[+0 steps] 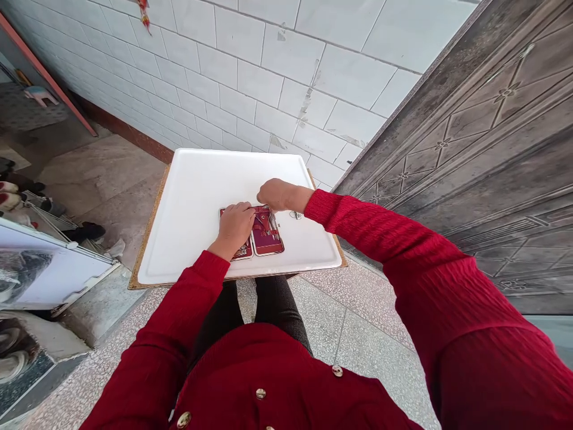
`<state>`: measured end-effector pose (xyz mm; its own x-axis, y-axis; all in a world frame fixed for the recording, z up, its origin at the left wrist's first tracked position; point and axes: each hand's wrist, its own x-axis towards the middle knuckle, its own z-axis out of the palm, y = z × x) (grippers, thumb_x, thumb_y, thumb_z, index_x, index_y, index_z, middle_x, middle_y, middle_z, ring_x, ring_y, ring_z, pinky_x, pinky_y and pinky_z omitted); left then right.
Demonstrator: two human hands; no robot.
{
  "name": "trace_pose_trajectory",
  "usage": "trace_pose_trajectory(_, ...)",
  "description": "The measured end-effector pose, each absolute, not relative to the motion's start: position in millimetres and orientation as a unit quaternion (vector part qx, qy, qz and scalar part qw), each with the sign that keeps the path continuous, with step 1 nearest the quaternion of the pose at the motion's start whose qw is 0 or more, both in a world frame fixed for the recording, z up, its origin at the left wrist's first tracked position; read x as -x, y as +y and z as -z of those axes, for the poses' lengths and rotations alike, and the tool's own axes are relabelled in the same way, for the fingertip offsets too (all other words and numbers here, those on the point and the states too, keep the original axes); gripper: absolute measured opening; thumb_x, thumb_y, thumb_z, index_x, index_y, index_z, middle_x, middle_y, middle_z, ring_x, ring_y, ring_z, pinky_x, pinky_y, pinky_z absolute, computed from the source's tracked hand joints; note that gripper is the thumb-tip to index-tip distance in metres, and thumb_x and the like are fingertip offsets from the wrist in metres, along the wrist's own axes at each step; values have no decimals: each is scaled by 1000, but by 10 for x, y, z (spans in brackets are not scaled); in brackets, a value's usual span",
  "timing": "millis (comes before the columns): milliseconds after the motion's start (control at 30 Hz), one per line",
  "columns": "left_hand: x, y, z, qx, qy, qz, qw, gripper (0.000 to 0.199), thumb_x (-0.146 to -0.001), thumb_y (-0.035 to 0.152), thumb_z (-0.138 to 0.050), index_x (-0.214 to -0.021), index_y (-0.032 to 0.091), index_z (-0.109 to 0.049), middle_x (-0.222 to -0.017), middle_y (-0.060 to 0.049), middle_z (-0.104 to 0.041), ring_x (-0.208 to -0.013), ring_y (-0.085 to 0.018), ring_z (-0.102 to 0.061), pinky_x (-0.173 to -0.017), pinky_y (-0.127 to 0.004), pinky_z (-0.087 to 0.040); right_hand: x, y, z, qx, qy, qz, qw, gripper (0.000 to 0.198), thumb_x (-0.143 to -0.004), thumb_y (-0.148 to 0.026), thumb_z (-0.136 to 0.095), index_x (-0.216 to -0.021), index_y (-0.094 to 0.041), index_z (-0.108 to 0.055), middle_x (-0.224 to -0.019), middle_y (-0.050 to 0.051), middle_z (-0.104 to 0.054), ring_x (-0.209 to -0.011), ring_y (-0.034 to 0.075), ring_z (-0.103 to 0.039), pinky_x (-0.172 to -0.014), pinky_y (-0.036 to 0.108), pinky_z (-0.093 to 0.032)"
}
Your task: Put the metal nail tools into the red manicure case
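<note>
An unfolded manicure case (269,243) with a dark red lining lies on a white tray top (197,179). Slim metal tools sit in its right half, and more metal pieces show along the bottom of its left half. My left hand (237,226) rests over the left half, fingers bent down near the fold, gripping the case and hiding much of that side. At the far edge of the right half is my right hand (278,194), fingers curled together; whatever they pinch is hidden. A small metal item with a ring (295,215) lies right of the case, beneath my right wrist.
The tray top sits on a board with a brown edge (147,239). Behind it stands a white tiled wall (250,89); a grey patterned metal door (447,149) is close on the right. At left are a white cabinet (45,257) and shelving with assorted items.
</note>
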<state>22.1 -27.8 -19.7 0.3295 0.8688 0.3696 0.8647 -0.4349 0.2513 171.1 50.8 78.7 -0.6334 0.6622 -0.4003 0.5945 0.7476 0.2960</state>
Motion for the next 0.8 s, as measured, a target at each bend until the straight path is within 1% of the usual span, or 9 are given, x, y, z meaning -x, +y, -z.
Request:
trace_pose_trajectory(167,-220,-272,224,-816,524,-243,9,33,-104,19,-46,-104,20,-79,-119,-13,-75,-109,-30,-69,-98,-51,-54,-1651,525,-759,-346,904,-59,246,20,-83,-21,-80,-103,-19,-78,-95,11,-78,-107,32,-72,-86,39,-48)
trace_pose_trajectory(267,-226,-267,237,-815,525,-246,9,32,-104,18,-47,-105,20,-79,-120,-13,-75,-111,-30,-69,-99,-50,-53,-1644,531,-753,-350,903,-52,245,18,-84,-24,-81,-101,-20,-78,-93,10,-78,-106,31,-73,-86,38,-48)
trace_pose_trajectory(433,-245,-269,234,-810,532,-245,15,30,-103,17,-49,-105,20,-79,-121,-12,-75,-113,-30,-68,-102,-48,-53,-1612,475,-797,-348,901,-55,255,19,-82,-14,-79,-100,-19,-78,-95,11,-78,-107,31,-73,-86,38,-47)
trace_pose_trajectory(500,-247,-273,231,-809,532,-248,21,30,-103,16,-50,-106,20,-79,-120,-13,-75,-112,-30,-69,-101,-48,-53,-1596,442,-829,-343,901,-59,259,20,-83,-12,-77,-103,-17,-79,-97,12,-79,-105,31,-73,-84,37,-47)
trace_pose_trajectory(633,-242,-277,237,-813,526,-248,17,31,-103,17,-49,-106,19,-79,-119,-13,-75,-111,-30,-69,-100,-50,-54,-1584,402,-876,-332,895,-74,288,25,-87,-15,-74,-111,-14,-79,-103,15,-80,-102,31,-73,-78,35,-46)
trace_pose_trajectory(800,-250,-271,255,-811,528,-251,14,30,-103,17,-49,-106,19,-79,-122,-12,-75,-112,-31,-69,-101,-50,-54,-1608,384,-899,-345,895,-65,277,30,-87,-15,-72,-116,-12,-79,-104,15,-81,-98,30,-74,-76,35,-45)
